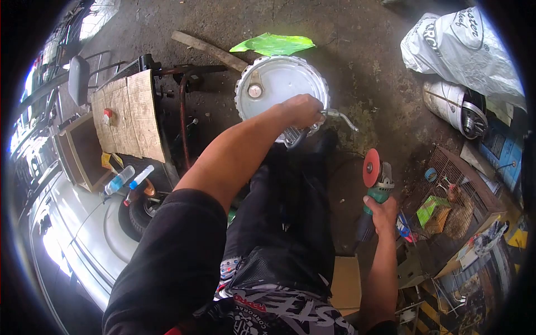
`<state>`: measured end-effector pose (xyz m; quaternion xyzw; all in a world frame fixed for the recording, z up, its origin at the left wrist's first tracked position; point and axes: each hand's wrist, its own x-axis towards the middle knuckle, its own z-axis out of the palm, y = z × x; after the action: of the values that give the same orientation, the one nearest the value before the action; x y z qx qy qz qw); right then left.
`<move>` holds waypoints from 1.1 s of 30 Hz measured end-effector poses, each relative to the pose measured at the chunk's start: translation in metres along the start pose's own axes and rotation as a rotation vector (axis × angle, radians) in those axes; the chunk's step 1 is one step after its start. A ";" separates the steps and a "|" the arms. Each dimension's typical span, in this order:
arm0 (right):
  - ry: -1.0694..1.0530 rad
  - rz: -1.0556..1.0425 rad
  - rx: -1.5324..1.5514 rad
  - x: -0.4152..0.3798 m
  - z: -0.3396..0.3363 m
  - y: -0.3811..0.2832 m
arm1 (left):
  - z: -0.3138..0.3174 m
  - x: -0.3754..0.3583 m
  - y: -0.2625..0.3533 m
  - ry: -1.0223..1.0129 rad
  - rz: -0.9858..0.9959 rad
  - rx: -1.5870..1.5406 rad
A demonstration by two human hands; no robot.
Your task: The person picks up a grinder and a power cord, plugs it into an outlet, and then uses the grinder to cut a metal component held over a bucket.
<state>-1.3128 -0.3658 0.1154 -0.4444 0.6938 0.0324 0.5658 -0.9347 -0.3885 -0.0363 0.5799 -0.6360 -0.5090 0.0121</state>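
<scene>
So the left hand (304, 110) is closed around a bent metal piece (341, 116) right by the right side of the round white drum (290, 75) — the fingers are mostly turned away, so I can't tell the exact grip. Right hand (383, 213) is clamped on a green and dark angle grinder (379, 195), held up off the floor (357, 61) well to the right of the drum, red disc (371, 167) pointing away from the body. Hands are well apart.

The drum sits on the floor in front of the legs, with a round cap (254, 91) near the left edge of its top. A bright green sheet (272, 44) lies just beyond its far edge — and a wooden strip (204, 47) comes in at the far left edge. Wire cage (446, 195) is off to the right of the grinder.
</scene>
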 end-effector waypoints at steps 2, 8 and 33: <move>-0.013 0.004 0.001 -0.003 0.001 -0.005 | 0.002 0.002 0.000 0.004 -0.006 0.020; -0.031 0.013 -0.017 0.001 -0.001 0.004 | 0.000 0.011 -0.006 -0.117 0.024 -0.086; -0.034 0.004 0.033 -0.007 0.008 -0.004 | 0.005 -0.002 -0.012 0.025 -0.003 -0.127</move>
<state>-1.3038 -0.3596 0.1200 -0.4328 0.6856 0.0296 0.5846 -0.9288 -0.3818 -0.0454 0.5852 -0.6013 -0.5411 0.0562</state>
